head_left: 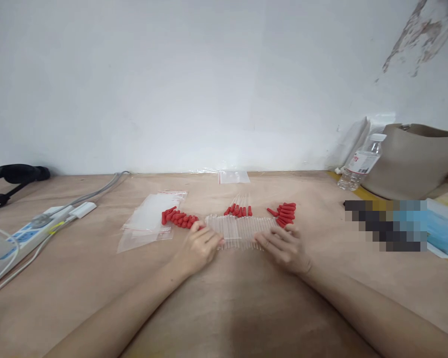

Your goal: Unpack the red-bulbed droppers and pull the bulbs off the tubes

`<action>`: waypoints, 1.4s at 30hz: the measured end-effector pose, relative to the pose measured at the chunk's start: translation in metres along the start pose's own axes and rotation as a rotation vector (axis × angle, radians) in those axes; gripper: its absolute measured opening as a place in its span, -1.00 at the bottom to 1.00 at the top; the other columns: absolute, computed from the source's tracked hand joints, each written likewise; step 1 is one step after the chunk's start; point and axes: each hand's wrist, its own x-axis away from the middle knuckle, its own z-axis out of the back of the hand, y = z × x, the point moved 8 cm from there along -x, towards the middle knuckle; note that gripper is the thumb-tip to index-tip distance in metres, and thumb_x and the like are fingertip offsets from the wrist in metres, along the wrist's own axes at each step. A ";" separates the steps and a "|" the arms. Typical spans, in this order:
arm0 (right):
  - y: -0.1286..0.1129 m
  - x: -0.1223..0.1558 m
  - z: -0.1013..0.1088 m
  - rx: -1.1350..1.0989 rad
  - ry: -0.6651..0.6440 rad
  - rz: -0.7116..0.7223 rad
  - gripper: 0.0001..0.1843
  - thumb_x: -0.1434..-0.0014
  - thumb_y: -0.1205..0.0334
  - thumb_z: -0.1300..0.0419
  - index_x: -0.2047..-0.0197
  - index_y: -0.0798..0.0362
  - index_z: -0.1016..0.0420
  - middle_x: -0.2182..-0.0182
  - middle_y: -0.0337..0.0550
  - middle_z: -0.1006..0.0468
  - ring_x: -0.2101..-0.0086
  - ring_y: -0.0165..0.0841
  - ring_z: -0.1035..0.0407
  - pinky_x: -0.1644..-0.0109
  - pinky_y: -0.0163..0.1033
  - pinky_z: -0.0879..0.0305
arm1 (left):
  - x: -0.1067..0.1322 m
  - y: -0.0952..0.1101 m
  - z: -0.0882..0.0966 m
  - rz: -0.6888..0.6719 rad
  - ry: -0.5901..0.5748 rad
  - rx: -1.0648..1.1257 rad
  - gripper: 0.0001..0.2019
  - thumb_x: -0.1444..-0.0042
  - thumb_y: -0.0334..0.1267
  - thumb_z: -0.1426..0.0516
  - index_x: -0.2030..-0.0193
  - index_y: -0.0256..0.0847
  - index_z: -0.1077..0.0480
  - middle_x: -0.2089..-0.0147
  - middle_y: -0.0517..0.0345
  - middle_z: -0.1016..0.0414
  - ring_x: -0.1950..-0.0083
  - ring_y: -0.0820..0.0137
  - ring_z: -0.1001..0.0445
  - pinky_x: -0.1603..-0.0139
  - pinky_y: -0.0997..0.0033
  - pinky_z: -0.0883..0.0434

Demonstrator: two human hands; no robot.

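A row of clear glass dropper tubes [239, 229] lies side by side on the brown table [224, 298]. My left hand [198, 246] rests at the row's left end, fingers curled against the tubes. At the right end my right hand [283, 246] touches the tubes with bent fingers. Loose red rubber bulbs lie in a pile at the left [179, 218] and another at the right [285, 213]. Several droppers with red bulbs fitted [239, 206] lie just behind the row.
Clear zip bags [147, 223] lie left of the bulbs, a small one [233, 176] by the wall. A power strip with cables [30, 231] is at the far left. A water bottle [360, 163] and a beige bag [414, 159] stand at the right.
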 end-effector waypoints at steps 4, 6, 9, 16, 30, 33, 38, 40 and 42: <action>0.054 0.005 -0.013 -0.142 -0.079 -0.296 -0.89 -0.11 0.22 -0.15 0.33 0.01 -0.49 0.46 -0.24 -0.53 0.45 -0.46 -0.33 0.30 -0.27 -0.08 | 0.004 -0.021 0.001 0.084 0.055 -0.003 -0.93 -0.14 -0.37 -0.03 0.26 -0.23 -0.32 0.39 0.16 -0.43 0.37 0.44 -0.35 0.25 0.38 -0.26; 0.083 0.006 -0.029 -0.269 -0.170 -0.448 -0.81 -0.15 0.19 -0.08 0.30 0.02 -0.50 0.41 -0.18 -0.51 0.42 -0.44 -0.35 0.32 -0.31 -0.16 | -0.001 -0.021 -0.005 0.106 0.030 0.017 -0.85 -0.15 -0.41 0.00 0.16 -0.22 -0.31 0.28 0.11 -0.42 0.30 0.42 -0.37 0.26 0.42 -0.31; 0.125 0.005 -0.058 -0.272 -0.390 -0.675 -0.76 -0.13 0.19 -0.05 0.26 0.06 -0.51 0.39 -0.13 -0.46 0.37 -0.40 -0.35 0.27 -0.32 -0.22 | -0.014 -0.011 -0.018 0.122 -0.057 0.014 -0.69 -0.12 -0.52 0.11 0.02 -0.25 -0.24 0.16 0.01 -0.36 0.23 0.40 -0.37 0.31 0.46 -0.35; 0.163 0.009 -0.102 -0.171 -0.806 -0.848 -0.77 0.00 0.24 -0.08 0.29 0.02 -0.52 0.36 -0.18 -0.53 0.33 -0.37 -0.37 0.30 -0.34 -0.19 | -0.038 0.024 -0.045 -0.022 -0.147 -0.072 -0.75 -0.12 -0.52 0.13 0.14 -0.30 -0.27 0.33 0.09 -0.32 0.33 0.41 -0.34 0.35 0.46 -0.36; 0.157 0.028 -0.118 -0.013 -1.083 -0.917 -0.77 0.08 0.08 -0.13 0.51 0.00 -0.54 0.46 -0.07 -0.53 0.28 -0.19 -0.36 0.12 -0.08 -0.06 | -0.035 0.049 -0.056 0.003 -0.321 0.065 -0.73 -0.14 -0.13 0.02 0.37 -0.31 -0.32 0.38 0.04 -0.34 0.30 0.33 -0.29 0.28 0.36 -0.32; 0.152 0.014 -0.114 -0.015 -1.023 -0.901 -0.73 0.00 0.04 -0.05 0.40 -0.04 -0.53 0.35 -0.11 -0.54 0.20 -0.20 -0.33 0.08 -0.08 -0.03 | -0.034 0.045 -0.052 0.016 -0.323 0.072 -0.69 -0.10 -0.05 -0.01 0.35 -0.30 -0.34 0.35 0.01 -0.35 0.24 0.27 -0.29 0.24 0.27 -0.30; 0.124 0.000 -0.123 -0.081 -1.012 -0.901 -0.68 -0.03 0.00 -0.01 0.40 -0.04 -0.51 0.35 -0.14 -0.54 0.25 -0.26 -0.37 0.18 -0.19 -0.14 | -0.029 0.034 -0.044 0.057 -0.296 0.103 -0.68 -0.07 -0.03 -0.04 0.24 -0.27 -0.37 0.18 -0.01 -0.37 0.13 0.24 -0.29 0.14 0.21 -0.24; 0.115 -0.001 -0.132 -0.090 -1.026 -0.921 -0.64 -0.04 -0.04 0.00 0.40 0.00 -0.52 0.35 -0.07 -0.54 0.26 -0.23 -0.39 0.22 -0.19 -0.17 | -0.027 0.029 -0.044 0.085 -0.299 0.119 -0.69 -0.08 -0.03 -0.05 0.21 -0.25 -0.37 0.18 0.02 -0.38 0.11 0.25 -0.29 0.09 0.20 -0.23; 0.110 -0.001 -0.142 -0.083 -1.034 -0.945 -0.59 -0.04 -0.07 0.01 0.38 0.05 -0.52 0.33 0.01 -0.53 0.25 -0.17 -0.39 0.23 -0.15 -0.19 | -0.026 0.026 -0.044 0.110 -0.290 0.122 -0.69 -0.08 -0.04 -0.05 0.20 -0.23 -0.37 0.19 0.04 -0.39 0.10 0.25 -0.30 0.05 0.19 -0.22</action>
